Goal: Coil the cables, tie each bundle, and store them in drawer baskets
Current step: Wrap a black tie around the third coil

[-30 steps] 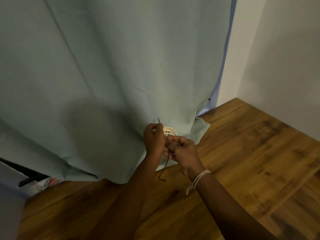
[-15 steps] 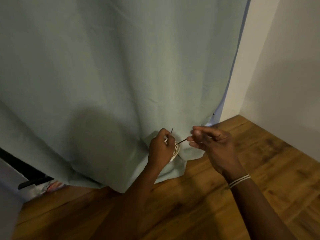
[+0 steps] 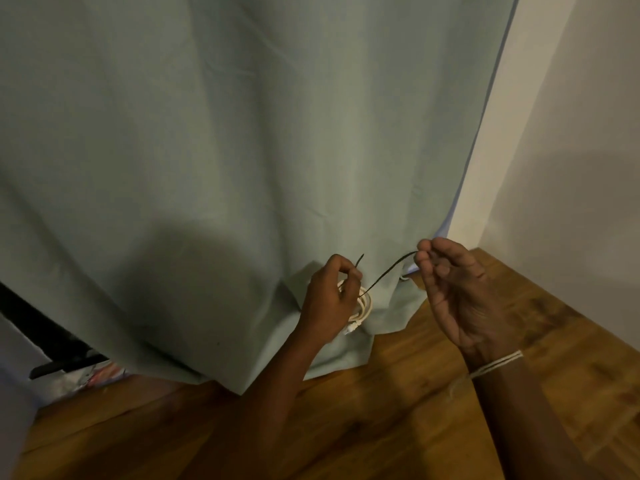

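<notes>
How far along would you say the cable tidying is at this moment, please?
Done: the white cable is already coiled, held in the left hand. In hand: a thin dark tie runs from the coil to the right hand, which pinches its end; the knot looks unfinished. Left: finishing the tie and storing the bundle; no drawer basket is in view.

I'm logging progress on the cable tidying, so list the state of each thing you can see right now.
White coiled cable: looped, held in left hand.
Thin dark tie: one end pulled out by right hand, not yet cinched.
Pale green curtain: hanging, hem on wooden floor.
</notes>
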A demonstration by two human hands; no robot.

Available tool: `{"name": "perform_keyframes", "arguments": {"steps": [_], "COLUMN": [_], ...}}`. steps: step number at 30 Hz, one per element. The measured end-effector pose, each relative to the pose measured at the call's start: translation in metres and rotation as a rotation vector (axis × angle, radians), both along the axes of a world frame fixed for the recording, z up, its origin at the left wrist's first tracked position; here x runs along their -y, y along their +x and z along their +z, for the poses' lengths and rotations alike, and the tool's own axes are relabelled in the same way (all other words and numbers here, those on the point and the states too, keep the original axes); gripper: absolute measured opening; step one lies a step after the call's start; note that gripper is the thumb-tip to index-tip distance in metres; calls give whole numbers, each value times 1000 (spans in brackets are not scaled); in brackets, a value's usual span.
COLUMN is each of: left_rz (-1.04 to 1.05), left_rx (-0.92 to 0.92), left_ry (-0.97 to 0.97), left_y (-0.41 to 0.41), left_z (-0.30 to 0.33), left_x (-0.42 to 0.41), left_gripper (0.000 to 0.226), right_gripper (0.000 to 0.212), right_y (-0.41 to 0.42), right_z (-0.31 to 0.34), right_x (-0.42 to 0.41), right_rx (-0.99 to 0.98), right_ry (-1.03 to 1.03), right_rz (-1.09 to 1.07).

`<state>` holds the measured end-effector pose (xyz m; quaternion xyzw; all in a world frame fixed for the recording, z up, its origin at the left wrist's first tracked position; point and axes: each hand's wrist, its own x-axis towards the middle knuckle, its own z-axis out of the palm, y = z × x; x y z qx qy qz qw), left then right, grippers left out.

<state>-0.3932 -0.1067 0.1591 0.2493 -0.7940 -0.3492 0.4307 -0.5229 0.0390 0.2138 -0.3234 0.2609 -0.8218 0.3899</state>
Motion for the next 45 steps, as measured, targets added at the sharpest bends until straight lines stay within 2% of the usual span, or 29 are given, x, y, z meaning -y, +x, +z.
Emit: {"name": "perform_keyframes", "arguments": {"steps": [3, 7, 10, 13, 19, 24, 28, 33, 38, 45], "left_rz": [-7, -30, -46, -49, -52, -24, -39, -57, -34, 19], "left_rx": [-66, -103, -126, -143, -210, -227, -265, -300, -355, -391], "left_ry": [29, 46, 13, -11, -34, -53, -61, -63, -130, -268], "left_y": [4, 7, 7, 7, 4, 1, 0, 1, 4, 5], "left_z": [9, 21, 28, 35, 50, 66, 80, 97, 113, 121], "left_x": [-2, -4, -10, -16, -28, -36, -42, -53, -59, -60], "left_gripper": [7, 6, 9, 13, 27, 21, 20, 20, 16, 23], "right_gripper": [31, 21, 15, 12, 29, 26, 18, 19, 18, 15], "right_y": [-2, 3, 7, 9, 13, 15, 13, 7, 9, 16], "right_z": [-1, -1, 0, 2, 11, 24, 42, 60, 71, 83], "right_x": [9, 19, 28, 32, 28, 22, 14, 2, -7, -14], "right_rx": [-26, -127, -315, -480, -404, -294, -438, -636, -663, -663], "right_ry": [90, 163, 310, 356, 315, 267, 316, 273, 227, 180], "right_rz": [-65, -160, -375, -443, -239, -244, -378, -496, -514, -530]}}
